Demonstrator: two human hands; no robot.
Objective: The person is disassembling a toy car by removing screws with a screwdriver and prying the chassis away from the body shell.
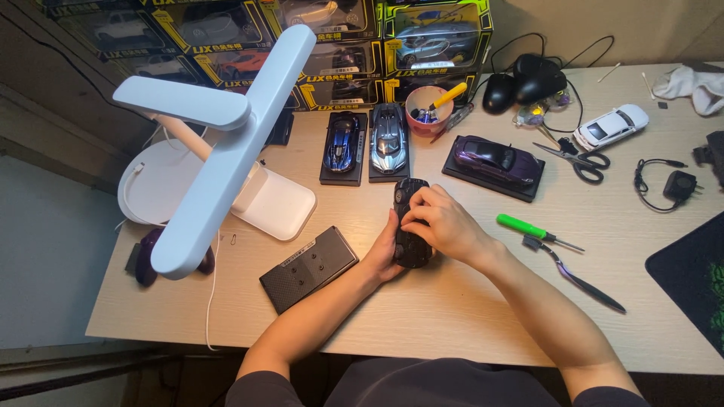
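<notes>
A: Where's the black toy car [411, 226]?
B: Mid-desk, near the front edge. Both hands grip it: left hand [386, 252] beneath, right hand [445, 226] on top.
A: Next?
B: Probably turning it steadily.

Both forearms reach forward and angle inward until the hands meet. The left hand [385, 252] lies low with palm turned inward and fingers curled. The right hand [445, 224] arches over from above, its fingertips [411, 221] bent down and pinching.
</notes>
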